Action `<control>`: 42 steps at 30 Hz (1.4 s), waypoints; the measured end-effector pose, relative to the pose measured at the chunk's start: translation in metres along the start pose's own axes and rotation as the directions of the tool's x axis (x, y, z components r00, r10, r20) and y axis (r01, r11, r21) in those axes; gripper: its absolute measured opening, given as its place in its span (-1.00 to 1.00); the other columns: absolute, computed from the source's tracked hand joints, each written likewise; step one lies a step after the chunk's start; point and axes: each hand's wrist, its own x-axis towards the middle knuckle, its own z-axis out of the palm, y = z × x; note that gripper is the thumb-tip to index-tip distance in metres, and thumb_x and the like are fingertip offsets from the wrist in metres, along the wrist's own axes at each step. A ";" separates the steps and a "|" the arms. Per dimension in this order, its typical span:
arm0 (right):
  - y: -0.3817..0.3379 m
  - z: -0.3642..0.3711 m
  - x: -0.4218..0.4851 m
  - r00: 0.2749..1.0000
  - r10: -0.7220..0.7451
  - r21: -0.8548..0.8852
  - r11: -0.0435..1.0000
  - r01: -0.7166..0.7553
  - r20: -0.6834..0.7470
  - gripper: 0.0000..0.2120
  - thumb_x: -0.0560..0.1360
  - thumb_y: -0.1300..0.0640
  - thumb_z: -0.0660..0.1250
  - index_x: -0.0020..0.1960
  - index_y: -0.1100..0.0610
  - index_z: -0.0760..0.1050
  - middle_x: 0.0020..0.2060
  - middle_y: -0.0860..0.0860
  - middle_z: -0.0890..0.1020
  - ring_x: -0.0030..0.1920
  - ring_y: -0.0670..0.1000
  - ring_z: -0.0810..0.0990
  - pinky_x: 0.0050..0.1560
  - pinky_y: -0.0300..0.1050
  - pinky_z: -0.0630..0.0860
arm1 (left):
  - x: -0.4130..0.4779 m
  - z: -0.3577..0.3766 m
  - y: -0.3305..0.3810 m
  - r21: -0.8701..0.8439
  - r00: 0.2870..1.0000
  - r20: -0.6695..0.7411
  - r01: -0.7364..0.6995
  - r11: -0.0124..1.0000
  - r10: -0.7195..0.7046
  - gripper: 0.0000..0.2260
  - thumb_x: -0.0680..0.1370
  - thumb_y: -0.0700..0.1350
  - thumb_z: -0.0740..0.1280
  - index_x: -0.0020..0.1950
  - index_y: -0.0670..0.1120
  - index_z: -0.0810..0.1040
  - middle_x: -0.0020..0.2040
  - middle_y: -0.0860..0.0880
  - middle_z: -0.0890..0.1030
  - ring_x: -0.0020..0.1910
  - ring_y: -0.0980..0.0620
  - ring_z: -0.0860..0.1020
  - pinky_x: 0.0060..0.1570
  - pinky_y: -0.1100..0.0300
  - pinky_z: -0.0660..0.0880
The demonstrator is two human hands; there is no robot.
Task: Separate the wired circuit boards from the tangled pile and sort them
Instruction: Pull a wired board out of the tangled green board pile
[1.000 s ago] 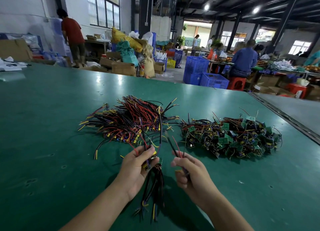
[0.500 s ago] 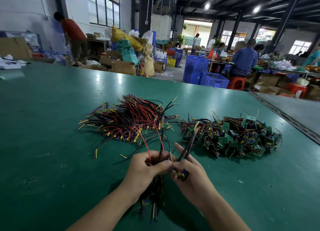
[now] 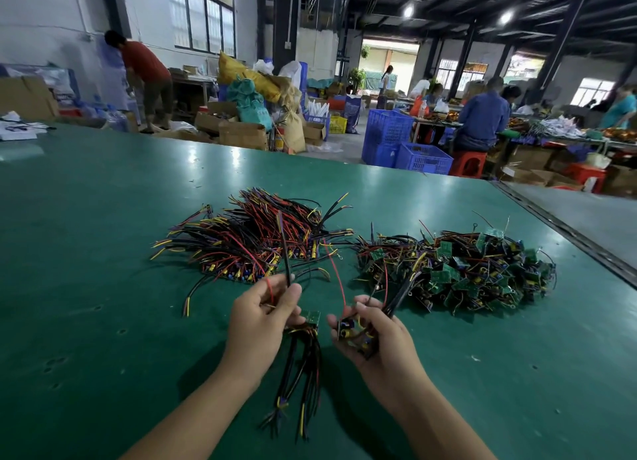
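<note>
Green fibreglass and thin insulated wire are making up each piece, so the wired board (image 3: 348, 332) is probably weighing next to nothing: a small stiff card with limp red and black leads trailing from it. The right grip (image 3: 375, 339) is curling fingers and thumb around that board, and its leads are rising away toward the tangled pile (image 3: 458, 270), which is lying beyond this grip and to its right. The left grip (image 3: 256, 321) is pinching a held bundle (image 3: 303, 373) of gathered boards. Thumb and fingers are closing on a few upright leads while the rest are hanging below the grip toward the bench (image 3: 86, 253). Beyond the left grip the combed pile (image 3: 255, 246) is lying with its wires fanning roughly one way.

By the look of them, the leads are likely catching on their neighbours, and the solder joints are probably the weak spot. Taking hold at the board's edges and drawing slowly is looking safer than hauling on a single wire.

Both piles are sitting loose on the bench, not in any tray. Far beyond both grips, blue crates (image 3: 389, 132) are standing on the floor and cardboard boxes (image 3: 241, 134) are sitting beside sacks. What they are holding cannot be made out.
</note>
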 end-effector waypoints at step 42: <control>0.003 0.019 -0.024 0.860 0.341 -0.352 0.913 -0.207 0.380 -0.62 0.29 0.14 0.33 0.06 0.29 0.49 -0.36 0.15 0.50 -0.51 0.04 0.49 -0.60 -0.22 0.41 | -0.021 0.004 0.019 -0.217 0.687 0.675 0.533 0.818 -0.269 -0.52 0.22 -0.07 0.64 0.04 -0.24 0.62 0.23 -0.27 0.57 0.00 -0.17 0.60 -0.37 0.14 0.59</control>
